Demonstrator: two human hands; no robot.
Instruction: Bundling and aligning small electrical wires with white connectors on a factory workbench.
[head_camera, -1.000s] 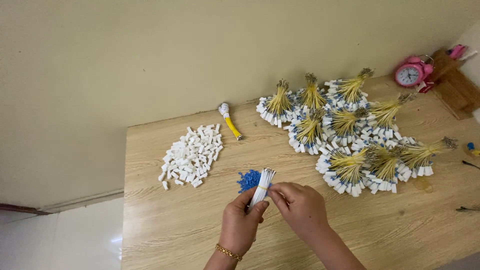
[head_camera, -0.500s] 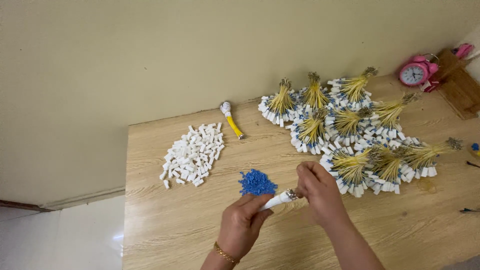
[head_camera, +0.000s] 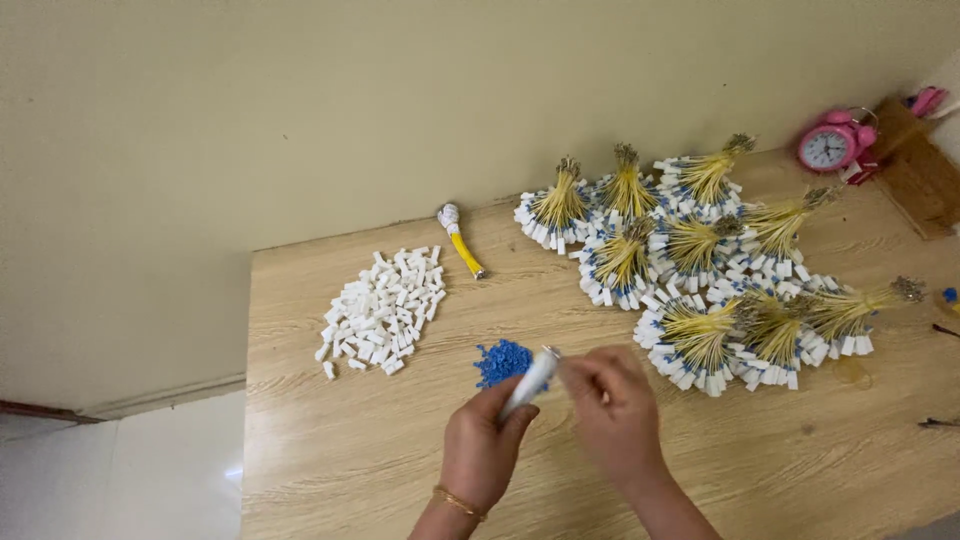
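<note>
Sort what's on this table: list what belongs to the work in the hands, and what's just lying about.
In the work: left hand, right hand, white piece, blue bits pile, white pieces pile, finished yellow bundles.

Lying about: pink alarm clock, yellow-handled tool.

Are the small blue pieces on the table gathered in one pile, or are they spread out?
Gathered: the blue pieces form one small heap on the table, beside the left hand.

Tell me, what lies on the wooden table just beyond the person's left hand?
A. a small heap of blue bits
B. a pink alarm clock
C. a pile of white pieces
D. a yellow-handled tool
A: the small heap of blue bits lies just past the left hand, which holds a white tube.
</note>
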